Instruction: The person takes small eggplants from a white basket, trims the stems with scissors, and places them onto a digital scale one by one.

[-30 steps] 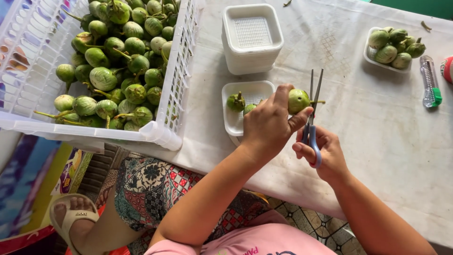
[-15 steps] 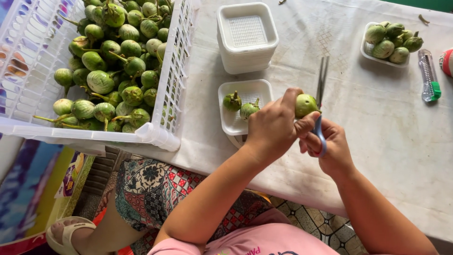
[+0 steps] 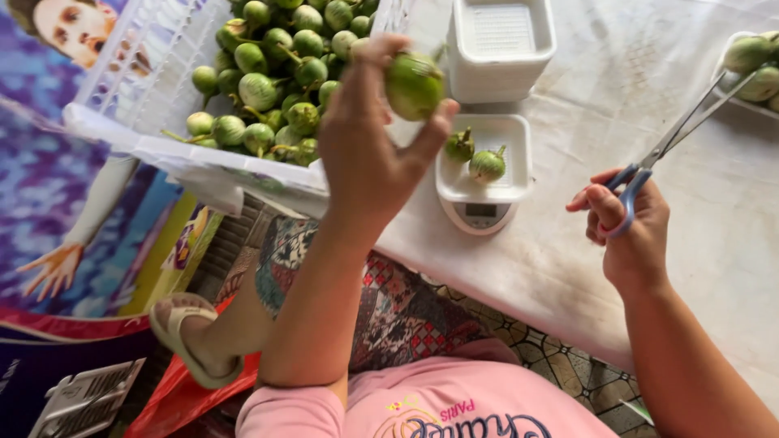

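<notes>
My left hand (image 3: 367, 138) holds a round green eggplant (image 3: 414, 83) up in the air, near the corner of the white crate (image 3: 170, 146). My right hand (image 3: 629, 231) grips blue-handled scissors (image 3: 665, 142) with the blades pointing up and to the right, away from the fruit. Between the hands, a white foam tray (image 3: 487, 166) sits on a small scale (image 3: 480, 212) and contains two small green eggplants (image 3: 475, 154).
The white crate is heaped with several green eggplants (image 3: 276, 73). A stack of foam trays (image 3: 501, 40) stands behind the scale. Another tray of eggplants (image 3: 751, 61) lies at the far right on the white tablecloth (image 3: 714, 219). A sandalled foot (image 3: 191, 332) rests below.
My left hand has lifted the eggplant up and leftward, away from the scissors. My right hand with the scissors has drawn off to the right. The camera has come closer.
</notes>
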